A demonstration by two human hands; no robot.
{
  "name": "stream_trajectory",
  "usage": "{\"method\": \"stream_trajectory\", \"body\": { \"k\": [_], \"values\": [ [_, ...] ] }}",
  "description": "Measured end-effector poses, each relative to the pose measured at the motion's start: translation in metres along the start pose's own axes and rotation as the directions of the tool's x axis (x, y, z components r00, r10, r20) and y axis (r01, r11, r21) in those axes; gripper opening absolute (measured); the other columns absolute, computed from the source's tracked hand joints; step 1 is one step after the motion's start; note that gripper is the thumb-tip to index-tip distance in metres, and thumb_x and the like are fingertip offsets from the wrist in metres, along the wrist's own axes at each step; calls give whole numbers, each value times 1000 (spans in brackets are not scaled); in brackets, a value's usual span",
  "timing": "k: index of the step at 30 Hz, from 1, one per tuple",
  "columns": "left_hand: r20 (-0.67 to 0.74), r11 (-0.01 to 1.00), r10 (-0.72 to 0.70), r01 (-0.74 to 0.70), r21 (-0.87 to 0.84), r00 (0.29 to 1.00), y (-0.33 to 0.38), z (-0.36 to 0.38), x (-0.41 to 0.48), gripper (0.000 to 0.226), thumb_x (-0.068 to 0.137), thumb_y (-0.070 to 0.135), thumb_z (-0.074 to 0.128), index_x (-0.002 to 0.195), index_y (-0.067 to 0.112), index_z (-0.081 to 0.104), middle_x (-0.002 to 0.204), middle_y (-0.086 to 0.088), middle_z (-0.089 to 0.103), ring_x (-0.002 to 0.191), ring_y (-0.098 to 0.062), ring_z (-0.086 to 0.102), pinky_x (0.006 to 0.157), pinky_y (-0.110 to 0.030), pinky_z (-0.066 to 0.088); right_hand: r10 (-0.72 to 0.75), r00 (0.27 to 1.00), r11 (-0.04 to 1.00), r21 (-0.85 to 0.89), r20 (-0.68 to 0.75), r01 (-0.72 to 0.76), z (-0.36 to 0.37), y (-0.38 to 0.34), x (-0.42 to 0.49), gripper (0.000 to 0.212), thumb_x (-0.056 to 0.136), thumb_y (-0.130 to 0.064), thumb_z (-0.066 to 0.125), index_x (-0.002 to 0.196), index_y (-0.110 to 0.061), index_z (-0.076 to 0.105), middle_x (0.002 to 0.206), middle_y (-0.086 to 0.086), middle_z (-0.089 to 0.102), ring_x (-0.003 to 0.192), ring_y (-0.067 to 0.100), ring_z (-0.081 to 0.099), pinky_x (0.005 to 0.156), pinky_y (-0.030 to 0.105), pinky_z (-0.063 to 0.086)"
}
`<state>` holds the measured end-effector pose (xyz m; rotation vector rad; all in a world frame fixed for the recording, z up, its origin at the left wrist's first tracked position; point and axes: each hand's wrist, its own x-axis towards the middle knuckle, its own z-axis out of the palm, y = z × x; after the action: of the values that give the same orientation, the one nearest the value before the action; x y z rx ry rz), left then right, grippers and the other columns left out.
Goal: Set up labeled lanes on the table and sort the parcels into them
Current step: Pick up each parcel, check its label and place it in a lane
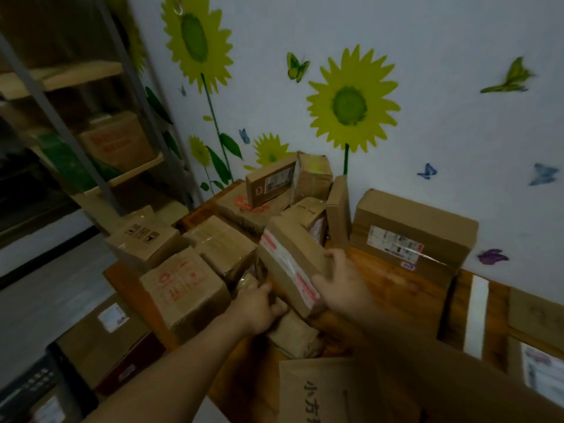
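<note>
Left hand (pixel 256 309) and right hand (pixel 338 282) curl their fingers round the taped parcel (pixel 290 257), tilted at the box pile's (pixel 219 245) near edge on the table (pixel 396 288) — lifting it may topple leaning neighbours.

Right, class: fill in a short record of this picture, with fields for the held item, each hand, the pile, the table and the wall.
held item: flat cardboard parcel, red-and-white tape, tilted
left hand: grips its lower left corner
right hand: grips its right edge
pile: cardboard parcels heaped on the table's left part
table: wooden table, white strip lying at its right
by wall: large box, shipping label facing out
wall: sunflower decals
</note>
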<state>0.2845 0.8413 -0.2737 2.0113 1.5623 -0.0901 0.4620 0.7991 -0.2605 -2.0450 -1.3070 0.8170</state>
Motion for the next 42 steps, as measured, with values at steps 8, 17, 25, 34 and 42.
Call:
{"method": "stream_trajectory", "body": {
  "k": [8,17,25,34,42],
  "values": [
    [146,509,134,58,-859,980,34,-43,-37,33,90,43,57,118,27,58,109,-4,68,100,-24,62,75,-35,50,88,986,886,464,-144,-11,-31,-27,-75,42,90,-33,56,131,-33,44,122,-4,56,97,10,60,75,26,52],
    [113,722,471,-309,-619,875,19,-50,-118,66,79,9,72,130,34,39,103,13,58,90,-3,56,74,-20,49,-55,959,885,431,-280,177,-47,-41,-181,75,77,-37,76,138,-41,33,117,-15,60,106,4,58,84,27,52],
    [4,564,593,-412,-715,805,39,-54,-175,77,84,23,69,146,35,25,139,0,46,123,-20,48,98,-41,47,-85,957,917,354,-278,184,-46,-28,-245,89,76,-22,79,144,-37,23,123,-19,49,116,8,51,81,22,52],
    [27,511,532,-295,-807,846,89,-41,-227,29,98,37,43,120,24,55,117,-1,59,100,-21,62,64,-36,56,-212,904,949,140,-372,281,-91,-8,-298,71,70,-30,82,116,-55,33,135,-10,33,121,9,39,99,34,46],
    [-96,286,508,-273,-918,856,145,31,-267,68,80,-5,65,134,28,40,131,-1,51,106,-24,62,72,-36,55,-16,891,820,504,-453,271,-131,44,-343,74,79,-9,70,135,-43,33,138,-5,42,122,19,49,87,37,56]
  ]
}}
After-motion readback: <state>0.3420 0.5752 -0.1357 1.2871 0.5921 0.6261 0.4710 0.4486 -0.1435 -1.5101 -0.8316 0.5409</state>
